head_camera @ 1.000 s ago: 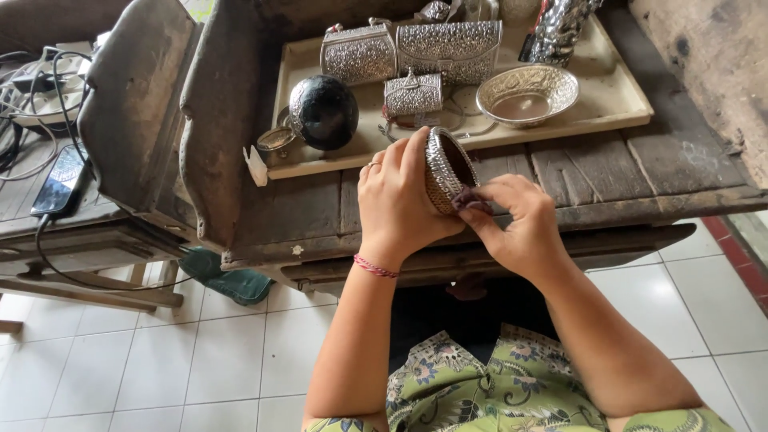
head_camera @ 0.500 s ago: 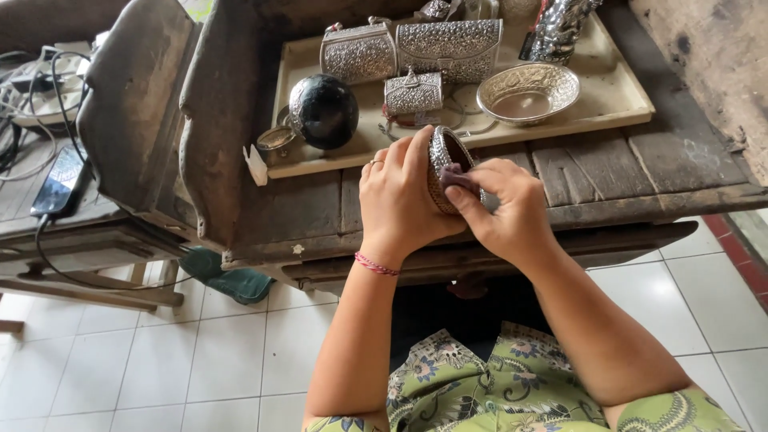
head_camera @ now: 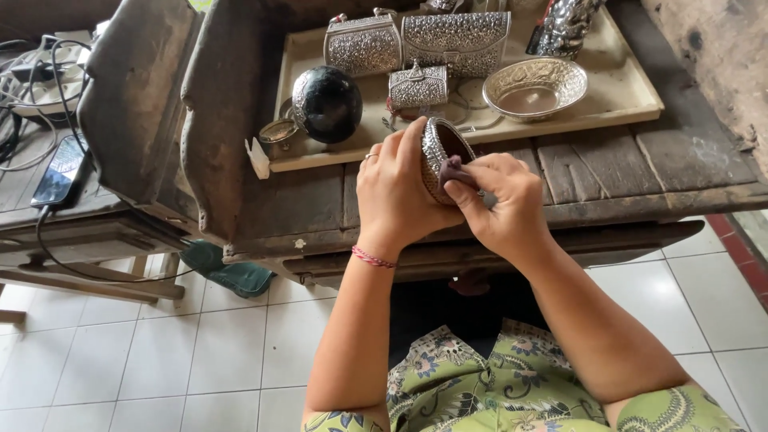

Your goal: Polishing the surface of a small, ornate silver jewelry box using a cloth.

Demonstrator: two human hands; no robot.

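**A:** Where is the silver bowl, and which hand has it?

**B:** The small embossed silver bowl point(head_camera: 438, 152) sits just above the centre of the frame, in the air over the front edge of the dark wooden surface point(head_camera: 608, 172). The left hand point(head_camera: 394, 192) has it. That grip is wrapped closed around the bowl's outer wall, thumb and fingers curled behind it.

**A:** How is the bowl turned?

**B:** It is tipped on its side, so its rim stands nearly upright and the dark opening faces right, towards the other hand.

**A:** And the right hand?

**B:** The right hand point(head_camera: 500, 204) is just to the right of the bowl and slightly lower. Its fingertips are pressed together, pinching a small purplish cloth point(head_camera: 454, 170) that pokes into the bowl's mouth and touches the inside. So the bowl lies to the left of that grip, opening towards it.

**A:** What surrounds them?

**B:** Higher in the frame, a pale tray point(head_camera: 632, 100) rests on the surface. It carries two embossed silver purses point(head_camera: 456, 40) at the back, a small silver box point(head_camera: 416, 86), a wide shallow silver dish point(head_camera: 534, 86) to the right and a dark round ball point(head_camera: 328, 102) to the left. White floor tiles point(head_camera: 120, 360) fill the lower left.
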